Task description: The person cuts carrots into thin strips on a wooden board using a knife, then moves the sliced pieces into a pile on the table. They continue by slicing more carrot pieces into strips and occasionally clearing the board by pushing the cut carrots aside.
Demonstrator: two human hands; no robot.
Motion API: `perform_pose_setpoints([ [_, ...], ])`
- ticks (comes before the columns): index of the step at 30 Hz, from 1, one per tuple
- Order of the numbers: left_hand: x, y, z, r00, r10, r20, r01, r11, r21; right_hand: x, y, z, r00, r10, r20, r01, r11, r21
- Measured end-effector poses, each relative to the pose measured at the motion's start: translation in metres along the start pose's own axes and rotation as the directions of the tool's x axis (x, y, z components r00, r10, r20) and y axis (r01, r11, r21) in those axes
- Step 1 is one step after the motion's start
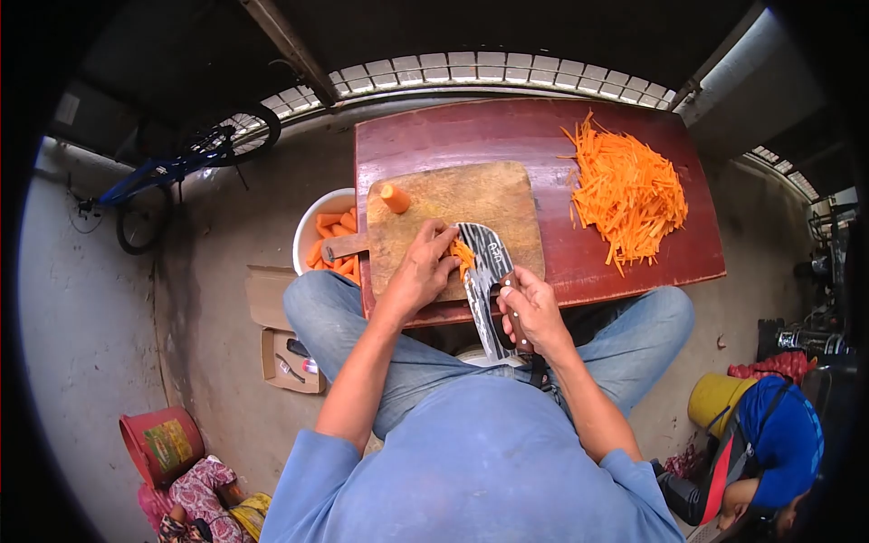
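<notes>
presently, on the counter [444,136]: one board [502,195], wooden, its handle pointing left toward the bowl [302,231], which holds carrots [332,220] beside the counter.

cut carrot [463,260]: one small cluster on the board, between the left grip [422,269] and the knife [490,271]; slices or strips, too small to tell.

stub [395,198]: one, orange, at the far left of the board, apart from the blade.

heap [629,195]: one, of thin shreds, loose, on the counter right of the board.

right grip [534,313]: closed round the knife handle, thumb resting on it.

left grip: fingers bent at the cut carrot, near the blade; whether pinching it or merely pressing, cannot tell.

handling notes, by judgement: fingertips best curled well back, knuckles toward the blade as a guide. cluster best squared and pressed flat, since loose pieces would likely slide or fan out. strokes best short and even, the left grip backing off by one thin width each time. blade's near end reaches past the counter edge, over the lap; cutting farther in on the board would be safer.
</notes>
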State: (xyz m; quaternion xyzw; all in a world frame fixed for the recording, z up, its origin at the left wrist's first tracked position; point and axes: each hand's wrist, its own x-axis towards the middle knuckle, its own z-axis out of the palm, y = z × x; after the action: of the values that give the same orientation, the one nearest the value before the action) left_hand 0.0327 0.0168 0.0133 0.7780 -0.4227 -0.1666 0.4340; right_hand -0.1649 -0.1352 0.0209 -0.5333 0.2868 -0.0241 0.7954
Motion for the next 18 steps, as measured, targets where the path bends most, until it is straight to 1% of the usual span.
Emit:
perform_pose_setpoints([
  [2, -0.001, -0.003, 0.003, 0.999, 0.015, -0.049, -0.015, 1.000, -0.003, 0.001, 0.003, -0.002, 0.999, 0.022, 0.031, -0.023, 1.000, 0.012],
  [4, -0.005, -0.004, 0.006, 0.996, 0.019, -0.088, -0.020, 1.000, -0.008, 0.001, 0.001, -0.002, 0.999, 0.027, 0.047, -0.030, 0.997, 0.072],
  [7, -0.003, -0.003, 0.013, 0.994, 0.042, -0.098, -0.038, 0.999, 0.037, -0.001, -0.004, -0.006, 0.997, 0.038, 0.066, -0.049, 0.985, 0.164],
  [10, 0.016, 0.011, 0.023, 0.997, 0.042, -0.065, -0.046, 0.997, -0.055, -0.004, -0.016, -0.020, 0.999, 0.021, 0.038, -0.030, 0.962, 0.271],
  [11, 0.027, 0.017, 0.029, 0.996, 0.068, -0.050, -0.072, 0.995, -0.069, -0.008, -0.021, -0.028, 1.000, 0.011, 0.014, -0.015, 0.950, 0.311],
  [14, 0.075, 0.055, 0.050, 0.977, 0.212, 0.028, -0.212, 0.977, -0.021, -0.017, -0.043, -0.058, 0.993, -0.078, -0.090, 0.107, 0.914, 0.390],
  [15, 0.096, 0.057, 0.061, 0.952, 0.297, 0.077, -0.297, 0.955, -0.006, -0.020, -0.052, -0.070, 0.987, -0.109, -0.120, 0.149, 0.897, 0.415],
  [16, 0.116, 0.069, 0.070, 0.928, 0.350, 0.129, -0.352, 0.936, -0.007, -0.020, -0.058, -0.085, 0.977, -0.149, -0.149, 0.200, 0.881, 0.428],
  [18, 0.148, 0.096, 0.096, 0.864, 0.499, 0.058, -0.499, 0.866, -0.026, -0.023, -0.073, -0.113, 0.947, -0.232, -0.221, 0.302, 0.877, 0.374],
])
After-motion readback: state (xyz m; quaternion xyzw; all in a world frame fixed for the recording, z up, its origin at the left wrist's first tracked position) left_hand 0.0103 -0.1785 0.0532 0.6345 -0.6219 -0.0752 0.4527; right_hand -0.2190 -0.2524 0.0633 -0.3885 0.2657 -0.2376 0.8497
